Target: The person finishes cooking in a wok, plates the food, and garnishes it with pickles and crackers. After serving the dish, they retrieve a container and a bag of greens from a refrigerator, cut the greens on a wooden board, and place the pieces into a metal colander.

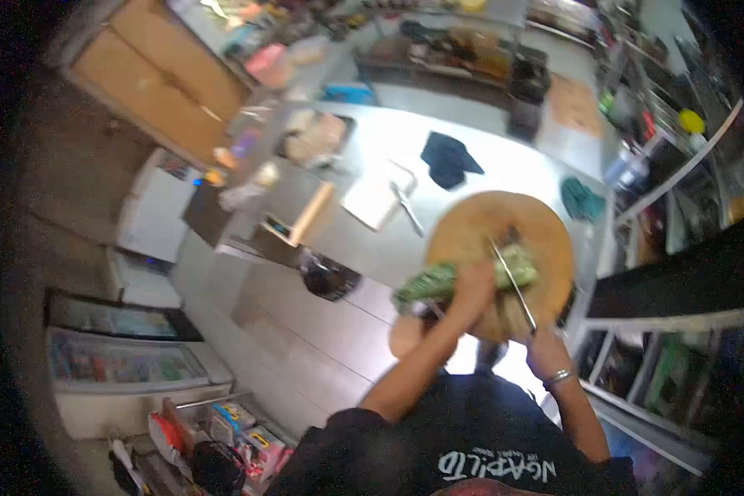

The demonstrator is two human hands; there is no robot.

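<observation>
On a round wooden chopping board (459, 227) lies a long green leafy vegetable (428, 283), its left end sticking out past the board's edge. My left hand (474, 289) is closed over the middle of the vegetable and presses it down. My right hand (546, 351) is wrapped round the handle of a knife (512, 281). The blade lies across the pale right part of the vegetable, just right of my left hand. Small dark bits sit on the board beyond the knife tip. Blur hides the cut edge.
A dark cloth (449, 160) and a white board (378, 195) with a second knife (407, 209) on it lie on the metal table. A teal cloth (581, 200) is at the right edge. Shelves stand on the right, and a black bag (329, 275) hangs at the left.
</observation>
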